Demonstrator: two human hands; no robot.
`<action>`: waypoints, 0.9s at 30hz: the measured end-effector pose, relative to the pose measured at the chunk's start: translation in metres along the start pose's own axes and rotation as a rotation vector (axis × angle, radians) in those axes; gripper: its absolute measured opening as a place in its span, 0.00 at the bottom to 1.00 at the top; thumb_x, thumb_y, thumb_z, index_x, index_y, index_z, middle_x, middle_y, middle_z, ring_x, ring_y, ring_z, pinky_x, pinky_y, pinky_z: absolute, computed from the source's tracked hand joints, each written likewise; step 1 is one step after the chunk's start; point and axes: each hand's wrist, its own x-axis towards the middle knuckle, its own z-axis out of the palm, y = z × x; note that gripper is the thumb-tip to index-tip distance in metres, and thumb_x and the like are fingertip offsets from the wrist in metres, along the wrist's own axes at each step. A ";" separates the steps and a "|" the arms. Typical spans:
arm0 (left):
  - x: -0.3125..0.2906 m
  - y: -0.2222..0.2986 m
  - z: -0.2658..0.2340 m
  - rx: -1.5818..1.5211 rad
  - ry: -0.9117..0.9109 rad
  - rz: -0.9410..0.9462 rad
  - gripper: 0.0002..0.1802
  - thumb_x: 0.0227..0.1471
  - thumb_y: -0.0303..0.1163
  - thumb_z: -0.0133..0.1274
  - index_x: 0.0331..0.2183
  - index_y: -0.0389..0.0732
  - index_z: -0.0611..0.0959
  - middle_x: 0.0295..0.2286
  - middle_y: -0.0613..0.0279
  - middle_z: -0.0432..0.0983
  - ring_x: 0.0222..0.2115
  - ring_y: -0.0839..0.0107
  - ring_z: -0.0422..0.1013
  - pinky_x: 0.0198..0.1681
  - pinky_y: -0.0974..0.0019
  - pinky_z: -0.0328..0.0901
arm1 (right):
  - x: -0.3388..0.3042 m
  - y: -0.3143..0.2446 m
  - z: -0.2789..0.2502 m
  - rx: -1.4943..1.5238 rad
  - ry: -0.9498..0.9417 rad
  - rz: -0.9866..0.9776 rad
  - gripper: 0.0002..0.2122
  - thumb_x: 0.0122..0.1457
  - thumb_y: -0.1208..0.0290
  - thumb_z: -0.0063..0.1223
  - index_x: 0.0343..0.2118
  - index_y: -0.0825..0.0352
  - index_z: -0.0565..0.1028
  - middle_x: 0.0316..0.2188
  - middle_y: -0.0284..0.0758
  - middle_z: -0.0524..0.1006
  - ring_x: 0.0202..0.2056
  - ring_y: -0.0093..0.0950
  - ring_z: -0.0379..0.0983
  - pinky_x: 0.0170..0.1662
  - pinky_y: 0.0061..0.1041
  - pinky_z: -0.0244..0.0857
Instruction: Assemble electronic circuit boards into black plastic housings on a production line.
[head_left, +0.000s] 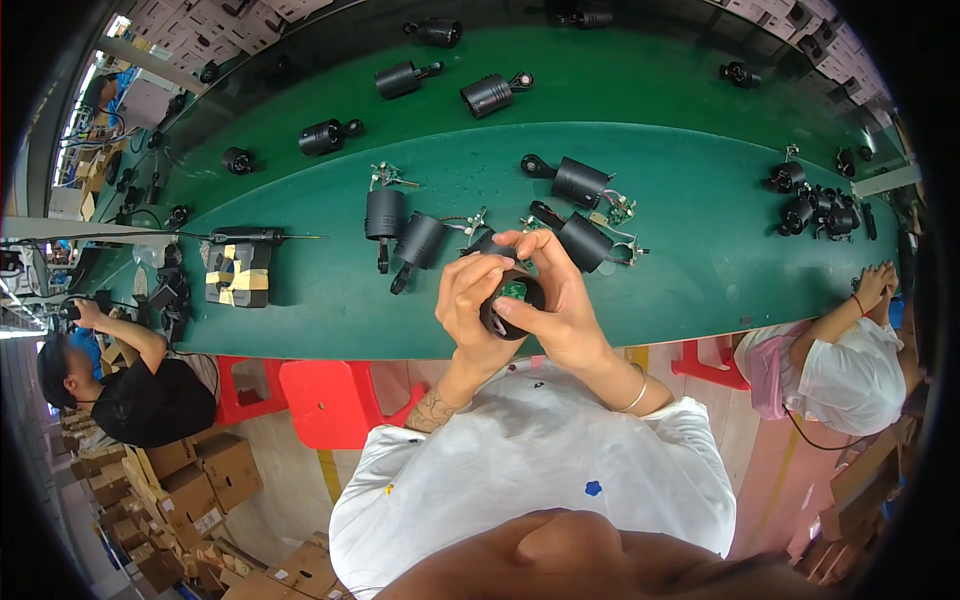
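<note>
Just over the table's near edge, my left hand (468, 300) and my right hand (558, 305) both grip a black cylindrical housing (540, 291). Its open end faces me, and a green circuit board (514, 290) shows inside. My right thumb presses at the opening beside the board, while my left fingers wrap the other side. Beyond my hands lie similar housings with wires and small boards hanging out: one black housing (420, 240) on the left, another (586, 243) on the right, and a third (580, 182) farther back.
An electric screwdriver (247, 236) lies at the left by a black box with yellow tape (238, 276). More housings (488, 96) rest on the green conveyor belt (620, 80) behind the table (330, 320). Red stools (330, 400) stand left. Co-workers (150, 385) sit at both sides.
</note>
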 end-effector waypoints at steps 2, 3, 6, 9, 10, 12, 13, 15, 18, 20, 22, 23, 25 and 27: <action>0.001 0.000 -0.001 0.016 -0.049 -0.018 0.23 0.39 0.22 0.61 0.39 0.43 0.72 0.36 0.59 0.76 0.32 0.63 0.70 0.36 0.60 0.69 | -0.001 0.002 0.000 0.042 0.033 -0.032 0.23 0.47 0.82 0.59 0.45 0.62 0.62 0.54 0.37 0.61 0.52 0.32 0.62 0.56 0.31 0.57; 0.001 0.000 -0.002 0.017 -0.049 -0.017 0.23 0.39 0.22 0.61 0.39 0.43 0.72 0.36 0.59 0.76 0.32 0.63 0.70 0.36 0.60 0.69 | -0.001 0.002 0.000 0.042 0.032 -0.032 0.23 0.47 0.82 0.59 0.45 0.62 0.62 0.54 0.37 0.61 0.52 0.32 0.62 0.56 0.31 0.57; 0.000 -0.005 -0.002 -0.056 -0.118 -0.049 0.20 0.42 0.28 0.59 0.40 0.41 0.72 0.37 0.58 0.76 0.34 0.61 0.70 0.39 0.58 0.67 | 0.000 0.002 0.000 0.008 0.070 -0.030 0.21 0.48 0.83 0.56 0.45 0.62 0.63 0.53 0.39 0.63 0.52 0.31 0.61 0.57 0.30 0.54; 0.005 -0.005 -0.005 -0.185 -0.179 -0.110 0.20 0.44 0.33 0.57 0.41 0.40 0.73 0.38 0.57 0.76 0.35 0.60 0.69 0.41 0.56 0.66 | 0.000 0.000 0.000 0.010 0.107 -0.013 0.20 0.48 0.83 0.54 0.45 0.63 0.64 0.53 0.39 0.64 0.53 0.31 0.60 0.57 0.30 0.52; 0.010 -0.003 -0.007 -0.288 -0.215 -0.160 0.20 0.44 0.35 0.55 0.41 0.39 0.73 0.38 0.57 0.76 0.36 0.60 0.69 0.43 0.55 0.65 | 0.000 -0.002 -0.001 0.023 0.129 0.005 0.20 0.49 0.83 0.53 0.45 0.63 0.64 0.52 0.39 0.64 0.53 0.30 0.60 0.57 0.29 0.52; 0.015 -0.001 -0.011 -0.493 -0.287 -0.262 0.22 0.46 0.40 0.51 0.42 0.37 0.73 0.38 0.56 0.76 0.38 0.58 0.68 0.45 0.53 0.63 | 0.001 -0.003 -0.001 0.049 0.171 0.041 0.19 0.49 0.84 0.52 0.45 0.63 0.64 0.52 0.38 0.64 0.53 0.30 0.60 0.57 0.29 0.52; 0.014 -0.001 -0.010 -0.494 -0.286 -0.262 0.22 0.46 0.40 0.51 0.42 0.37 0.73 0.38 0.56 0.76 0.38 0.58 0.68 0.45 0.53 0.63 | 0.001 -0.003 0.000 0.048 0.171 0.041 0.19 0.49 0.84 0.52 0.45 0.63 0.64 0.52 0.38 0.64 0.53 0.30 0.60 0.57 0.29 0.52; 0.010 -0.001 -0.009 -0.422 -0.270 -0.276 0.24 0.46 0.42 0.48 0.42 0.36 0.73 0.38 0.55 0.76 0.39 0.58 0.67 0.46 0.52 0.61 | 0.001 0.000 0.002 0.055 0.179 0.036 0.19 0.50 0.84 0.52 0.45 0.63 0.65 0.52 0.38 0.65 0.53 0.30 0.60 0.57 0.29 0.52; 0.007 0.001 -0.008 -0.348 -0.251 -0.290 0.25 0.46 0.43 0.45 0.43 0.35 0.73 0.39 0.54 0.76 0.40 0.57 0.66 0.48 0.51 0.59 | 0.000 0.002 0.005 0.063 0.185 0.033 0.19 0.50 0.84 0.51 0.46 0.63 0.65 0.52 0.38 0.65 0.53 0.29 0.60 0.57 0.29 0.52; 0.008 0.003 -0.007 -0.315 -0.237 -0.282 0.24 0.45 0.41 0.45 0.42 0.35 0.73 0.38 0.54 0.76 0.39 0.58 0.67 0.47 0.53 0.60 | 0.000 0.001 0.006 0.073 0.191 0.044 0.19 0.50 0.84 0.51 0.46 0.63 0.65 0.52 0.38 0.65 0.53 0.29 0.60 0.57 0.29 0.52; 0.008 0.005 -0.006 -0.285 -0.222 -0.274 0.23 0.44 0.38 0.46 0.41 0.35 0.74 0.38 0.54 0.76 0.39 0.58 0.67 0.46 0.54 0.61 | 0.000 0.000 0.007 0.083 0.198 0.055 0.19 0.50 0.84 0.51 0.46 0.63 0.65 0.52 0.38 0.65 0.53 0.30 0.60 0.56 0.29 0.52; 0.007 0.005 -0.005 -0.284 -0.222 -0.274 0.23 0.44 0.38 0.46 0.41 0.35 0.74 0.38 0.54 0.76 0.39 0.58 0.67 0.46 0.54 0.61 | -0.001 0.001 0.007 0.083 0.198 0.055 0.19 0.50 0.84 0.51 0.46 0.63 0.65 0.52 0.38 0.65 0.53 0.30 0.60 0.56 0.29 0.52; 0.002 0.004 -0.002 -0.274 -0.172 -0.280 0.21 0.43 0.36 0.45 0.40 0.35 0.74 0.37 0.54 0.77 0.37 0.59 0.68 0.45 0.56 0.62 | -0.001 0.001 0.008 0.094 0.207 0.077 0.20 0.50 0.84 0.51 0.46 0.63 0.65 0.52 0.38 0.65 0.52 0.29 0.60 0.56 0.28 0.52; -0.003 0.003 0.001 -0.265 -0.121 -0.286 0.20 0.42 0.34 0.45 0.39 0.35 0.75 0.37 0.54 0.77 0.36 0.59 0.68 0.44 0.57 0.62 | -0.001 0.002 0.008 0.104 0.217 0.099 0.20 0.49 0.85 0.51 0.46 0.63 0.65 0.52 0.38 0.65 0.52 0.29 0.61 0.56 0.28 0.53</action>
